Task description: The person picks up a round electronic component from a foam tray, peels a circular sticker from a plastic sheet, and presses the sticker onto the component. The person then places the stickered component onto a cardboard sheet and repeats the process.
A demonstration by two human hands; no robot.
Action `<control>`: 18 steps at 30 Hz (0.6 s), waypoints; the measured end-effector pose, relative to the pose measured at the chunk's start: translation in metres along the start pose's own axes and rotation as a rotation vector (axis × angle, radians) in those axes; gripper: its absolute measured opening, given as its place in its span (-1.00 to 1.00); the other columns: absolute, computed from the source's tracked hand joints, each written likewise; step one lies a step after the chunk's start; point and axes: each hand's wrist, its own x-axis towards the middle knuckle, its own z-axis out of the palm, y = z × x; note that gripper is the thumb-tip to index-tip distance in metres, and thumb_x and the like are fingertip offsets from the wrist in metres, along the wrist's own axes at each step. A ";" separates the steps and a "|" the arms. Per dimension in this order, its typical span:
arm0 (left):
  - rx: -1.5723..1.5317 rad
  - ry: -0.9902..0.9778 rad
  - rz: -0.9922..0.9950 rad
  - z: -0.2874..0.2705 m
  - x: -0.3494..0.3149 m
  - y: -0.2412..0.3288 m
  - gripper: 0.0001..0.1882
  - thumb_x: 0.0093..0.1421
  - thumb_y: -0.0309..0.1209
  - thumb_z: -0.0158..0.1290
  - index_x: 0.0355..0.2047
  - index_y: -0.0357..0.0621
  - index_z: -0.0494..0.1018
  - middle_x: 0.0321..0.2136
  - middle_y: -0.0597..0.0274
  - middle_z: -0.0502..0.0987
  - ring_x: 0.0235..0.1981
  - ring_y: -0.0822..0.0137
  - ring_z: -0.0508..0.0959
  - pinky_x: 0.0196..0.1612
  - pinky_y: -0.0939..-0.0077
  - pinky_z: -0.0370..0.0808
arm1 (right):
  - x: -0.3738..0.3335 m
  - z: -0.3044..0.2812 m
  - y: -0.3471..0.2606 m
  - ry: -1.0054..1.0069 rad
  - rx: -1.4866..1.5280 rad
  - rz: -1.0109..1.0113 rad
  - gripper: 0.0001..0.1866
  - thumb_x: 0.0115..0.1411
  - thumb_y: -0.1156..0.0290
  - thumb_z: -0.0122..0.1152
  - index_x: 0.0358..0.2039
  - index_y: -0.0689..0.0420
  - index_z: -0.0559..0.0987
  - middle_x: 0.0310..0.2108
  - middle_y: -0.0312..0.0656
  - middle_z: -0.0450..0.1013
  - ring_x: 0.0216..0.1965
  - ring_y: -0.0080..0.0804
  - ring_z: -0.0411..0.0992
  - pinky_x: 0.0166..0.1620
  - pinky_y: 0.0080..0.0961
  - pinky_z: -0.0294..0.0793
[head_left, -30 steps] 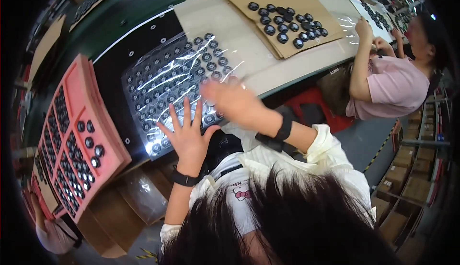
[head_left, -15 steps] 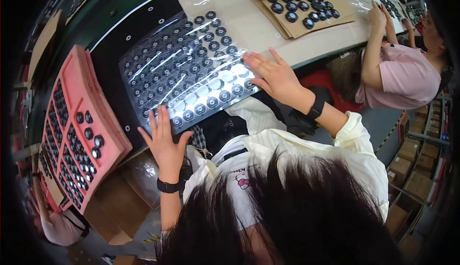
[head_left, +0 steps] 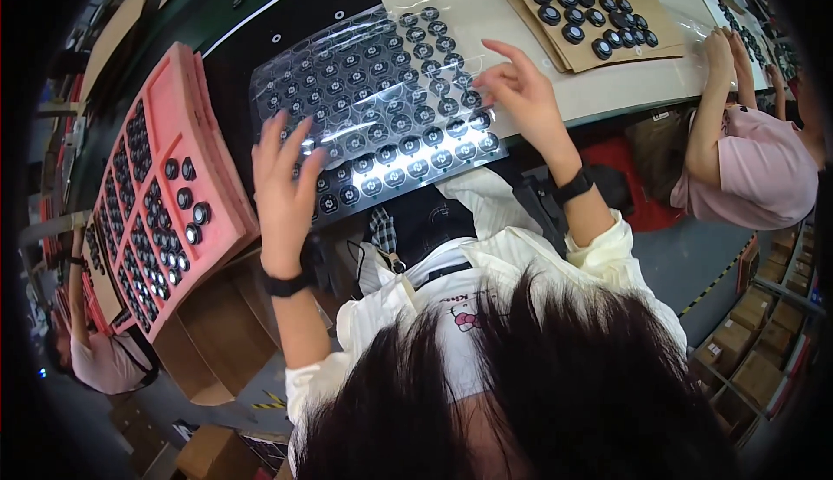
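A clear, glossy plastic sheet (head_left: 395, 120) with rows of round black ring-like pieces lies at the near edge of the worktable, catching bright glare. Over its left part is my left hand (head_left: 285, 187), fingers spread and slightly blurred, holding nothing. My right hand (head_left: 528, 103) is at the sheet's right edge. Its index finger stretches out and the other fingers bend loosely, with no object visible in them. Whether either hand touches the sheet, I cannot tell.
To the left, a pink foam tray (head_left: 195, 246) holds many round black parts in compartments. Brown cardboard (head_left: 564, 51) at the far right carries more of them. A co-worker in a pink shirt (head_left: 755, 163) sits to the right. An open carton (head_left: 217, 341) stands below the tray.
Both hands have risen from lying flat on the sheet's edges. My left hand has moved farther up over the sheet, and the right fingers have bent. The whole view has shifted.
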 end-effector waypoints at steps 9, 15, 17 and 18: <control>0.386 -0.649 -0.014 0.041 0.096 0.030 -0.51 0.01 -0.12 -0.02 -0.04 0.04 0.29 0.02 -0.06 0.18 0.07 0.01 0.15 -0.07 0.11 0.29 | 0.032 0.008 0.001 0.056 -0.720 -0.616 -0.78 -0.12 0.51 0.16 -0.37 0.12 0.48 -0.49 -0.21 0.38 -0.50 -0.45 0.34 -0.40 -0.64 0.32; 0.424 -0.556 0.237 0.083 0.124 0.042 -0.36 -0.10 -0.17 0.10 0.03 0.07 0.19 0.00 -0.15 0.17 -0.03 -0.12 0.25 -0.04 0.24 0.27 | 0.032 0.022 0.002 -0.224 -0.521 -0.261 -0.87 -0.19 0.50 0.22 -0.53 0.16 0.50 -0.55 -0.24 0.33 -0.45 -0.43 0.32 -0.37 -0.60 0.30; 0.454 -0.535 0.253 0.092 0.126 0.042 -0.23 -0.17 -0.19 0.16 0.08 0.12 0.10 0.03 -0.16 0.13 -0.02 -0.20 0.22 -0.02 0.22 0.26 | 0.034 0.024 0.003 -0.262 -0.583 -0.299 -0.87 -0.21 0.51 0.24 -0.55 0.15 0.50 -0.57 -0.25 0.31 -0.44 -0.43 0.31 -0.37 -0.59 0.30; 0.450 -0.539 0.257 0.094 0.128 0.043 -0.23 -0.17 -0.19 0.16 0.08 0.12 0.10 0.03 -0.16 0.13 -0.02 -0.20 0.22 -0.02 0.22 0.26 | 0.036 0.024 0.005 -0.258 -0.584 -0.294 -0.87 -0.21 0.51 0.24 -0.55 0.15 0.50 -0.57 -0.25 0.31 -0.44 -0.43 0.31 -0.37 -0.59 0.30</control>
